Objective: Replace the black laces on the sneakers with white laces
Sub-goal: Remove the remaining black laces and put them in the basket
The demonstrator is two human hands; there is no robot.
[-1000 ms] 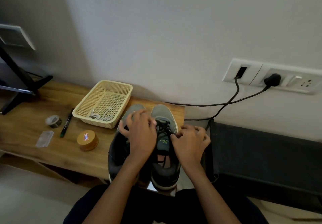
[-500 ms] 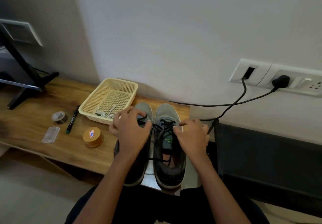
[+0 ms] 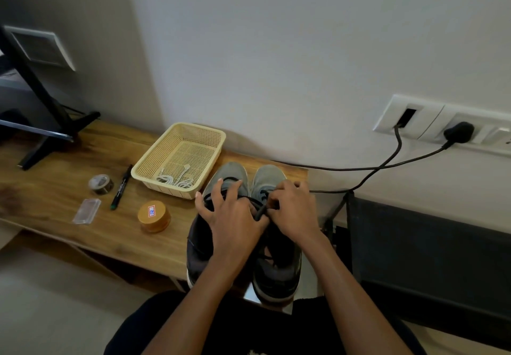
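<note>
Now the black lace (image 3: 260, 211) is pinched by the right hand (image 3: 297, 212); the left hand (image 3: 231, 219) is spread.
Limp, light cord, judged best gripped close to the sneaker (image 3: 269, 176).

The person wears black cloth clothing (image 3: 249, 327) that covers the lap, plain and dark, with one tiny white speck at the very bottom edge of the view. The left arm (image 3: 199, 299) and the right arm (image 3: 348, 294) are bare all the way from the bottom edge up to the wrists. The left hand (image 3: 232, 216) and the right hand (image 3: 296, 213) are bare too, and short, neat fingernails show on the left hand's fingertips (image 3: 220, 181).
</note>
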